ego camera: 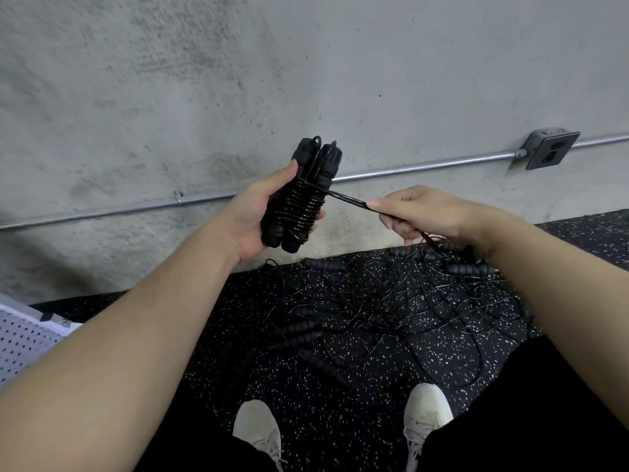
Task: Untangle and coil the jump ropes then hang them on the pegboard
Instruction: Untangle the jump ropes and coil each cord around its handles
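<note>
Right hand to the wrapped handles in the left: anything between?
Head view: only a taut stretch of rope, from the right hand to the wrapped handles in the left hand.

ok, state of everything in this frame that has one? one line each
left hand: grips the two handles, held together
handles: side by side, roughly upright, cord wound around their middle
cord: taut from the wrap to the right hand
right hand: fingers pinch the cord
rope pile: tangled on the floor, not coiled
pegboard: only a corner in view, no rope on that part
</note>
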Demonstrator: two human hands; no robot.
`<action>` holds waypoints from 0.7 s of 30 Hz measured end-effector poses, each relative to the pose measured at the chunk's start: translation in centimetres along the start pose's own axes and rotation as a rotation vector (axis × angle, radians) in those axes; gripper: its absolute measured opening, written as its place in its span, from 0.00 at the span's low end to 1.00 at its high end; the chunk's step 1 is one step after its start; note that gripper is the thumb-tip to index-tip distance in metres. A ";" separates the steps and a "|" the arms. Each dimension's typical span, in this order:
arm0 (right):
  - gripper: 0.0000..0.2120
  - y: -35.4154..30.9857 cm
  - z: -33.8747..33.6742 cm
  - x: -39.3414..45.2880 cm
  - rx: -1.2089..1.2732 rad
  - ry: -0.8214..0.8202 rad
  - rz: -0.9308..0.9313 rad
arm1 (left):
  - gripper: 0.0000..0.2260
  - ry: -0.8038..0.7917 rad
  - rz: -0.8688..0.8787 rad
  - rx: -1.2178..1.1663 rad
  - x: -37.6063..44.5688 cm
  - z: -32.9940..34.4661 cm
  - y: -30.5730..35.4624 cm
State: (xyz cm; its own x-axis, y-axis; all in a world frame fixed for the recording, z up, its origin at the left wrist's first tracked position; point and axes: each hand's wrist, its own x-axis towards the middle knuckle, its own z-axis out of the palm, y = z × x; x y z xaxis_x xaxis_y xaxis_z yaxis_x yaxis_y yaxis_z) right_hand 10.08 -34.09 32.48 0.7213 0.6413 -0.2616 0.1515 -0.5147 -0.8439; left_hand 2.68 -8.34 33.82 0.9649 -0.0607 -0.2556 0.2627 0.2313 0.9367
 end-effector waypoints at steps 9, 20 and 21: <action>0.17 0.7 0.3 0.9 0.010 0.158 0.046 | 0.18 -0.142 -0.028 0.187 -0.3 -0.4 -0.1; 0.17 -0.4 1.6 1.4 -0.040 0.305 0.107 | 0.17 -0.213 -0.027 1.117 1.0 1.8 -2.0; 0.18 -0.5 1.8 1.5 -0.033 0.308 0.097 | 0.22 -0.200 -0.043 1.171 1.2 2.0 -2.2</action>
State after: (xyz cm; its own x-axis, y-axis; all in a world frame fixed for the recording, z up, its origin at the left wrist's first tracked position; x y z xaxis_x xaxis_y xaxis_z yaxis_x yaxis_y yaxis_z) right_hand 9.83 -31.87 31.67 0.9034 0.3885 -0.1815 0.0903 -0.5863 -0.8051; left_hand 3.23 -10.90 31.97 0.9111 -0.2212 -0.3479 0.0369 -0.7967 0.6033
